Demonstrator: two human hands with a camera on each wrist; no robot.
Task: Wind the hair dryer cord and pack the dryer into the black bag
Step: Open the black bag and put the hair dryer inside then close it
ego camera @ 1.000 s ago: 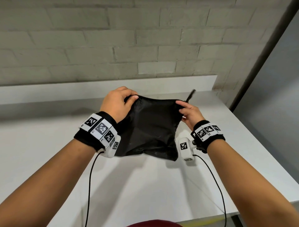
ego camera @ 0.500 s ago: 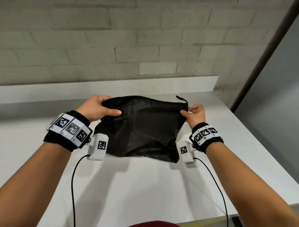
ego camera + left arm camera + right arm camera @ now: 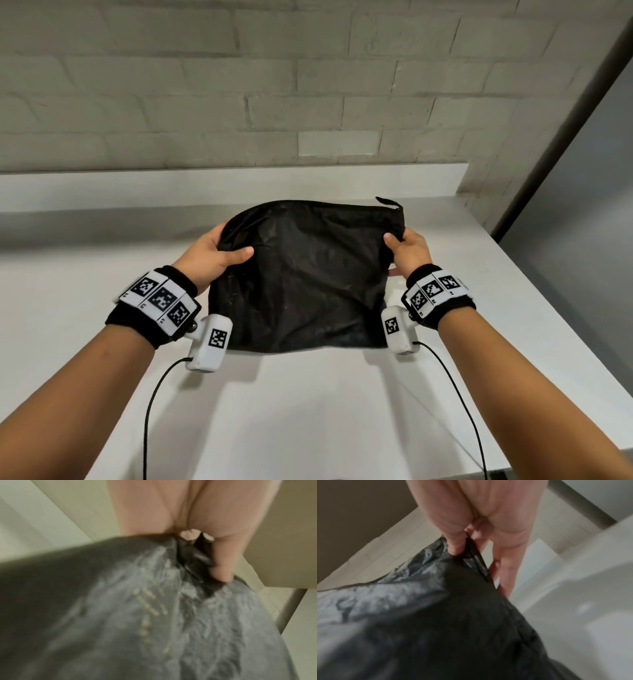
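Two hands: both raised in front of the body over the white table (image 3: 308, 411), forearms reaching forward from the lower corners of the head view, roughly level with each other.
Black bag (image 3: 305, 274): held up between the hands above the table, spread flat and wide, top edge away from the body, lower edge hanging free just over the tabletop; crinkled fabric; small pull tab (image 3: 390, 202) sticking up at the top right corner.
Left hand (image 3: 212, 255): gripping the upper left corner of the bag, thumb (image 3: 239, 253) laid across the near face of the fabric, fingers wrapped behind; in the left wrist view (image 3: 171, 513), fabric bunched under the thumb and fingertips.
Right hand (image 3: 409, 251): pinching the upper right edge of the bag, thumb on the near face, fingers behind; in the right wrist view (image 3: 479, 513), thumb pressed on the bag's seam, the other fingers extended down behind the fabric.
Wrists: each wrapped in a black band carrying square black-and-white markers, with a white camera module below and a thin black cable trailing toward the body.
Hair dryer: not seen in any view; whether inside the bag cannot be told.
Surroundings: pale brick wall (image 3: 308, 85) behind the table, low white ledge along its foot.
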